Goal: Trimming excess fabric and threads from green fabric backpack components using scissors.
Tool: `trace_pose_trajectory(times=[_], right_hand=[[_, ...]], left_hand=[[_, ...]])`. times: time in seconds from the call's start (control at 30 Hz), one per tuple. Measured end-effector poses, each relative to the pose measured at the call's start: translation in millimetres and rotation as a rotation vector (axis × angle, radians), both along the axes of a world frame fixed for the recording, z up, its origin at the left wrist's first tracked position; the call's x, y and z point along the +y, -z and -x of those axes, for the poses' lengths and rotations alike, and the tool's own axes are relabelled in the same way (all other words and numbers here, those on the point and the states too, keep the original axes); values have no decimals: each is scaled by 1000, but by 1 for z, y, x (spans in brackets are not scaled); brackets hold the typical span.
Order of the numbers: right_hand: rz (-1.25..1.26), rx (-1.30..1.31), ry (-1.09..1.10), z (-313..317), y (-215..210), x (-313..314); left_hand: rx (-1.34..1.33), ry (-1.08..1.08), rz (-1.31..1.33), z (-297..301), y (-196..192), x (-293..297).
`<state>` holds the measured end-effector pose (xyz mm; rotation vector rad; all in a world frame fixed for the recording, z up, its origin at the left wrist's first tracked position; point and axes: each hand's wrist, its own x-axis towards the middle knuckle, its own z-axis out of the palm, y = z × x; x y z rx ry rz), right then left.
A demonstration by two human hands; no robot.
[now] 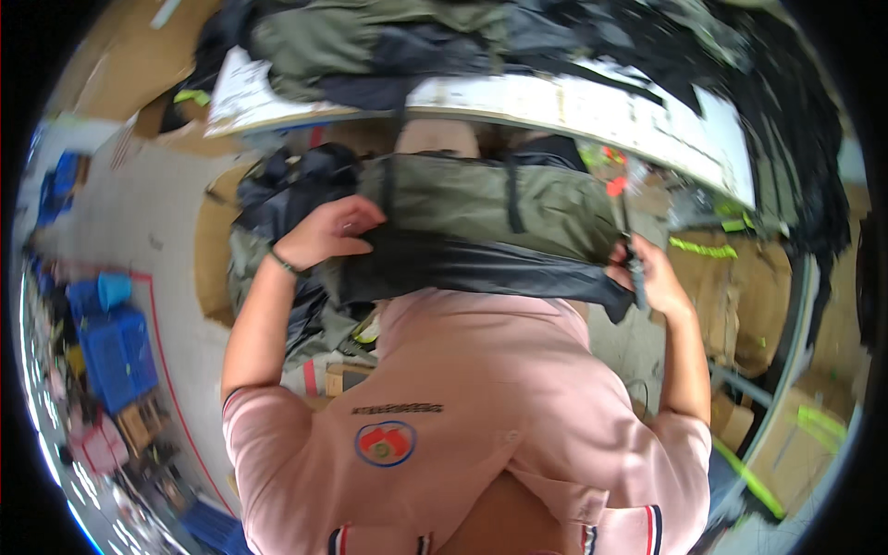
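An olive-green fabric piece [453, 199] with two black straps lies across my lap. A smooth black fabric panel [462, 266] runs along its near side. My left hand [330, 233] is at the left end of this bundle, thumb and fingers apart, its fingertips over the dark cloth. At the right end, my right hand [653, 275] is closed around a slim dark tool [635, 268], blurred, whose exact kind I cannot make out. The thumb side of that hand touches the fabric's right edge.
Ahead stands a white-topped table [518, 97] heaped with olive and black cloth [370, 42]. More dark cloth [296, 185] bunches at my left beside a cardboard box [215, 245]. Blue crates [120, 356] stand farther left; cardboard [758, 296] is at right by a metal table leg [797, 324].
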<state>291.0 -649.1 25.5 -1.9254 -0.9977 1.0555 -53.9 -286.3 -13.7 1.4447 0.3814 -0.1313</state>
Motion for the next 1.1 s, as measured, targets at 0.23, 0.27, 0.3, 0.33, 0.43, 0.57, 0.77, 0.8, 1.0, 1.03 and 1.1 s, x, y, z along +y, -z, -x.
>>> trace_pose_trajectory(times=[0.23,0.27,0.3,0.33,0.43,0.57,0.77,0.8,1.0,1.03,1.1], right_hand=[[49,-13,-7,-6,7,4],[60,-20,-9,-8,10,5],[78,51,43,-8,13,7],[78,47,34,-8,13,8],[75,-24,-5,-7,11,11],[136,2,-14,3,6,15],[80,12,-25,-8,23,22],[55,11,-26,-8,22,26],[39,-61,38,-14,17,61],[26,-65,47,-16,14,72],[-190,-176,-25,-27,5,101]], left_hand=[[-19,-26,146,10,3,-2],[-18,-25,176,12,3,-3],[-33,-30,171,12,0,-3],[-37,-39,170,12,1,-2],[-36,-28,259,13,6,2],[-63,-29,14,21,3,10],[439,-147,-866,176,56,74],[710,-73,-1014,228,83,74],[1056,178,-905,227,77,63],[1055,209,-837,222,73,62],[1052,263,-696,211,60,64]])
